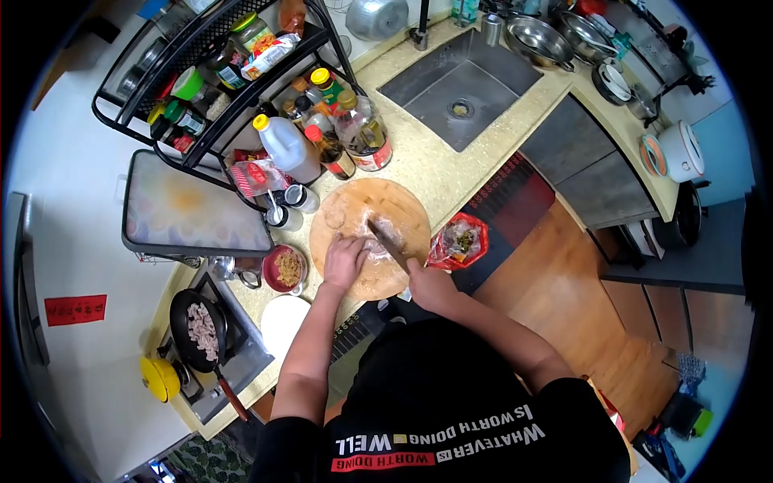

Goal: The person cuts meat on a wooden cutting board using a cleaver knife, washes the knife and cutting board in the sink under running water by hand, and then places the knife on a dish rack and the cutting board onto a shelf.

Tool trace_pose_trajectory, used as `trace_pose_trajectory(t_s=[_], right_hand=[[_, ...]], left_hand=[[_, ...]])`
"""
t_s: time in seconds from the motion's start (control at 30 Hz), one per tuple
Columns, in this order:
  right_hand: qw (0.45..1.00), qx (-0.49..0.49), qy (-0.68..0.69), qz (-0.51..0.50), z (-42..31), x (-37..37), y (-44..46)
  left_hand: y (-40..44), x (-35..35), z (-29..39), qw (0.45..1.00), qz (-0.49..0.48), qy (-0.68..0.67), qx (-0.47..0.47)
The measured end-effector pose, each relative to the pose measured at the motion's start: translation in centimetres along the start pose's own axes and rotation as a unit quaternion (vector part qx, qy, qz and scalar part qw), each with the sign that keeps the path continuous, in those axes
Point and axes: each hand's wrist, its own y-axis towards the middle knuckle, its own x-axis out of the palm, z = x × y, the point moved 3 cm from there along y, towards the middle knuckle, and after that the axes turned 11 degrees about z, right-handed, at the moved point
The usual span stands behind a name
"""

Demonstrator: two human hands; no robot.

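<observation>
One knife (390,247), one round board (403,201), one pan (180,326), one red bowl (270,272), one white plate (283,324); the board lies on a speckled yellow counter (431,173), a sink (427,88) set beyond it; wood-toned floor (584,290) extends right; the blade lies over the board's middle, beside pale food (376,250); right hand (432,287) is wrapped around the handle; left hand (345,262) rests at the food, fingers bent, close together; whether they pinch it cannot be told.
</observation>
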Motion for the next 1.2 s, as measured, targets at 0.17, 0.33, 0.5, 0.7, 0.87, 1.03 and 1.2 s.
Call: trace_pose_trajectory(t_s=[0.17,0.33,0.5,0.7,0.87,1.03,1.2], right_hand=[[0.998,0.017,-0.054,-0.014,-1.9,1.7,0.3],[0.995,0.011,-0.095,-0.021,-2.5,2.0,0.7],[0.997,0.005,-0.08,0.002,-3.6,2.5,0.5],[0.995,0.045,-0.076,-0.035,-4.5,2.9,0.0],[0.997,0.024,-0.076,-0.017,-3.5,3.9,1.6],[0.996,0.017,-0.091,0.005,-3.6,7.0,6.8],[0.998,-0.001,-0.063,0.004,-1.8,4.7,5.2]], left_hand=[[-1.2,1.6,0.2,0.998,-0.017,0.01,-0.06],[-0.5,0.1,1.6,0.998,0.035,-0.049,-0.013],[-1.0,2.9,-0.9,0.996,-0.044,-0.031,0.078],[-1.0,3.5,-1.1,0.994,-0.096,0.018,0.058],[-0.4,3.2,-0.6,0.995,-0.075,0.008,0.072],[-1.3,3.6,-1.0,0.995,-0.078,0.025,0.058],[-0.7,0.9,1.1,0.998,0.025,-0.027,0.058]])
